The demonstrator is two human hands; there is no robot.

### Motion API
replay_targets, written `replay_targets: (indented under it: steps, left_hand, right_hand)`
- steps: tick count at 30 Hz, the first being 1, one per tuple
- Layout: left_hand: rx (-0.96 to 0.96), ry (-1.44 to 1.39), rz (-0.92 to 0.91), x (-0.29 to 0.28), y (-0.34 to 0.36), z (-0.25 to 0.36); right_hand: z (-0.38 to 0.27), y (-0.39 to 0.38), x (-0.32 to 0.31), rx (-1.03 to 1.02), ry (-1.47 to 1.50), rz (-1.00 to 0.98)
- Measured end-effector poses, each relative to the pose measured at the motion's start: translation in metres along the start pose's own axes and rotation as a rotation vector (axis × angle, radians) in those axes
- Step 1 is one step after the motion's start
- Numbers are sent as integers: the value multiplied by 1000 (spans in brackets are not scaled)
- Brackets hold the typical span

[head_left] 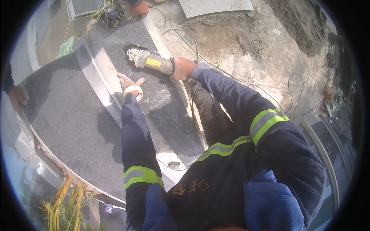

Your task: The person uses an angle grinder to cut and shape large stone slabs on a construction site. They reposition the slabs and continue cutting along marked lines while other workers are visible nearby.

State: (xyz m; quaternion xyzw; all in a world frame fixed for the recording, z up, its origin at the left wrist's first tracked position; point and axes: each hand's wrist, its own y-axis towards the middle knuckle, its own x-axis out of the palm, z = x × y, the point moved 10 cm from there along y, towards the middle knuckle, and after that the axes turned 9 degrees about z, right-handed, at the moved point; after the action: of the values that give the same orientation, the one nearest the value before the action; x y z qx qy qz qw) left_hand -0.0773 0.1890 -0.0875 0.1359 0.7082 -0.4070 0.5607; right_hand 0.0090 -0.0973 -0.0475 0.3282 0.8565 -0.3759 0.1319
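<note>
My right hand [182, 68] is closed on a grey angle grinder [152, 62] with a yellow label, its disc end over a dark speckled slab [158, 100] with pale dust around the cut. My left hand [132, 82] lies with fingers apart at the slab's left edge, by a pale white strip [108, 71]. A cream ring, perhaps a tape roll [137, 95], circles my left wrist. A larger dark slab [77, 115] lies to the left.
A co-worker's hand [139, 12] is at the slab's far end, another person's hand [18, 98] at the left rim. Cables [254, 86] cross the rough concrete ground [269, 50]. A pale board [214, 7] lies behind. Dried palm leaves [69, 204] are lower left.
</note>
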Motion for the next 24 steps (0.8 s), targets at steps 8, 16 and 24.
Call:
replay_targets:
  steps: [8,16,24]
  left_hand:
    - [6,-37,-35,3,1,1]
    - [29,-47,-15,6,3,-1]
    - [34,-73,-35,6,4,-3]
  right_hand:
    - [1,-2,-2,9,-8,-11]
    - [15,-21,-2,10,10,-5]
    - [3,-3,0,14,32,-22]
